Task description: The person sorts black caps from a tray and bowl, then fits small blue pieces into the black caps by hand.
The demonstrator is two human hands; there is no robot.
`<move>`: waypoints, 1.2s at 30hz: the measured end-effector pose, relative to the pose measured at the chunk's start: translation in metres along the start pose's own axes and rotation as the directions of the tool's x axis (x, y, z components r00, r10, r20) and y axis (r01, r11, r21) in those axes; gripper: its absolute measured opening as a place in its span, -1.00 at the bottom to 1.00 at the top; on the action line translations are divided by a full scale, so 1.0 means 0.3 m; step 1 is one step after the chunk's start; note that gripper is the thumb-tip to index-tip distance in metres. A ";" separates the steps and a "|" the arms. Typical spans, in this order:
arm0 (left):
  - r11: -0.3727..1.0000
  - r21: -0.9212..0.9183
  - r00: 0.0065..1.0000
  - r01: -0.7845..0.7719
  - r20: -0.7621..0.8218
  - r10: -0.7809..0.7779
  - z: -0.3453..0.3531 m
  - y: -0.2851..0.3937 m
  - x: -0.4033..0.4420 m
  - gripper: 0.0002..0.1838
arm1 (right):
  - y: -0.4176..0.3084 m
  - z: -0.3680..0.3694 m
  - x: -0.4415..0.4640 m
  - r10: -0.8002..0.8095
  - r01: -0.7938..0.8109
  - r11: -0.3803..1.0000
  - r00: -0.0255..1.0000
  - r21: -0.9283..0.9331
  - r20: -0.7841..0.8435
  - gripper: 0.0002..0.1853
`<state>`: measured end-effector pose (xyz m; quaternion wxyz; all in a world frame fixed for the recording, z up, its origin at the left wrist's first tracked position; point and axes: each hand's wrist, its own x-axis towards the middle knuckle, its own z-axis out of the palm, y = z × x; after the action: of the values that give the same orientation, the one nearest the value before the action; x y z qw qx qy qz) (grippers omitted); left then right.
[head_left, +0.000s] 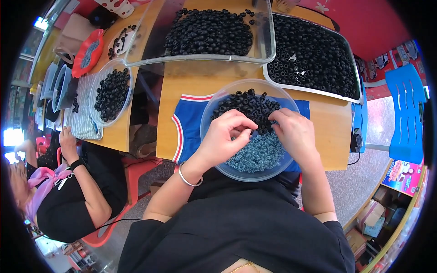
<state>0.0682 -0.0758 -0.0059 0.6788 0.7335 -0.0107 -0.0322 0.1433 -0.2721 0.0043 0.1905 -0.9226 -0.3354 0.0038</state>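
While my left fingers (243, 122) and right fingers (283, 117) look nearly pinched closed mid-frame, can't tell what's held. Sloppy grip could drop black beads (248, 102) into the blue bits (257, 157).

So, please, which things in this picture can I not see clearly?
All in the head view:
- What the left hand may pinch: covered by its own fingers.
- What the right hand may hold: hidden behind its curled fingers.
- Exact shape of each blue-grey piece: too small.
- Far end of the clear bin: cut off by the top edge.
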 end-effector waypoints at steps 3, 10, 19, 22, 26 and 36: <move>0.910 -0.375 0.983 0.179 0.035 -0.179 -0.024 -0.008 -0.019 -0.84 | 0.001 0.014 0.007 -0.018 0.019 0.999 1.000 -0.028 0.018 -0.85; 0.758 -0.604 0.966 0.245 0.087 -0.243 -0.027 -0.031 -0.055 -0.82 | -0.008 0.027 0.015 0.020 -0.019 0.999 0.998 -0.031 0.051 -0.85; 0.750 -0.625 0.970 0.217 0.051 -0.238 -0.018 -0.036 -0.061 -0.85 | -0.013 0.046 0.021 0.089 -0.089 0.996 0.996 -0.009 0.023 -0.84; 0.828 -0.540 0.980 0.148 -0.035 -0.198 -0.005 -0.049 -0.070 -0.85 | -0.006 0.025 0.003 0.116 -0.115 0.987 0.993 0.113 -0.004 -0.86; 0.898 -0.423 0.986 0.120 -0.058 -0.159 0.020 -0.049 -0.063 -0.83 | 0.006 -0.039 -0.025 0.160 -0.173 0.919 0.985 0.355 0.066 -0.84; 0.861 -0.493 0.990 0.127 0.015 -0.137 0.066 -0.018 -0.053 -0.81 | -0.039 -0.066 -0.053 0.190 -0.242 0.617 0.969 0.749 0.156 -0.86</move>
<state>0.0510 -0.0941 -0.0122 0.8395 0.5356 0.0551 -0.0728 0.1264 -0.2808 0.0249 0.5488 -0.7891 -0.1946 0.1956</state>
